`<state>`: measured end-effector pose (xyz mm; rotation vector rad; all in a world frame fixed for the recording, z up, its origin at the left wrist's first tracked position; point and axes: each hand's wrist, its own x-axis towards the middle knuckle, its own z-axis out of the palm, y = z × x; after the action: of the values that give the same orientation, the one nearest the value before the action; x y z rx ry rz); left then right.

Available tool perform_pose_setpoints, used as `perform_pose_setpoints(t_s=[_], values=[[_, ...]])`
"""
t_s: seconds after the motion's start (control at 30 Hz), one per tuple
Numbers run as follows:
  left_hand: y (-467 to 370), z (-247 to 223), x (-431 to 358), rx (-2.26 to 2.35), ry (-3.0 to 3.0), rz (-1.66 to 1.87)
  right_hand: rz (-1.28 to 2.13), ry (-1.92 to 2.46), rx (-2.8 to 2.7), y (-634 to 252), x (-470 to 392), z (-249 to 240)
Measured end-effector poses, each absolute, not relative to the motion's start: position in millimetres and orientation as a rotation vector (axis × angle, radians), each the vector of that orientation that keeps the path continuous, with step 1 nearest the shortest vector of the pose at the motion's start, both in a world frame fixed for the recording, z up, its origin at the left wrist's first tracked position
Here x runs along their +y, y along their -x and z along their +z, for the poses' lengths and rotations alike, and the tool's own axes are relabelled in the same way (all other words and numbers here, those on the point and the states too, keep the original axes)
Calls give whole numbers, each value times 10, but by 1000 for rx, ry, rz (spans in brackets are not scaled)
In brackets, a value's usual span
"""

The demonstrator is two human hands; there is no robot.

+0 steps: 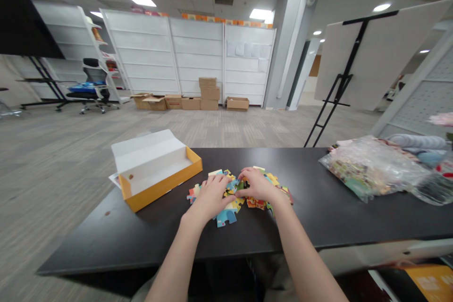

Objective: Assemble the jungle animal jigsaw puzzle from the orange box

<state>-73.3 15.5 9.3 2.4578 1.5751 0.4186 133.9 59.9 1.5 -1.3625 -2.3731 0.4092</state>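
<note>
Puzzle pcs (233, 204) lie heaped at frame ctr on table (304, 222), L hand (209, 194) palm-down w/ fingers extended, R hand (260, 185) curved w/ thumb apart, can't tell if either grips anything; light, level fingertip pressure is rec'd to avoid scatter or bending.

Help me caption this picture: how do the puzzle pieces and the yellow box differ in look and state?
The puzzle pieces are multicoloured, while the yellow box has yellow sides and a white interior.
The pieces lie in a loose pile; the box stands open, its lid raised.
The left hand and right hand are over the pieces, while neither touches the box.
Both rest on the black table.
</note>
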Motion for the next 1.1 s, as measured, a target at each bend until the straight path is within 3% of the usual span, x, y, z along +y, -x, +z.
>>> perform_pose_setpoints(t_s=[0.3, 0.6, 0.73, 0.9, 1.1], values=[[729, 79, 167, 1626, -2458, 486, 397, 1506, -2219, -1287, 499, 143], [728, 108, 189, 1653, -2472, 473, 915, 1406, -1924, -1453, 526, 148], [717, 141, 151, 1649, -2502, 454, 730, 1415, -1782, -1804, 643, 207], [725, 140, 115, 1621, -2533, 413, 241, 1799, -1446, -2383, 761, 158], [724, 159, 107, 1612, -2543, 377, 175, 1993, -1379, -2651, 916, -134]])
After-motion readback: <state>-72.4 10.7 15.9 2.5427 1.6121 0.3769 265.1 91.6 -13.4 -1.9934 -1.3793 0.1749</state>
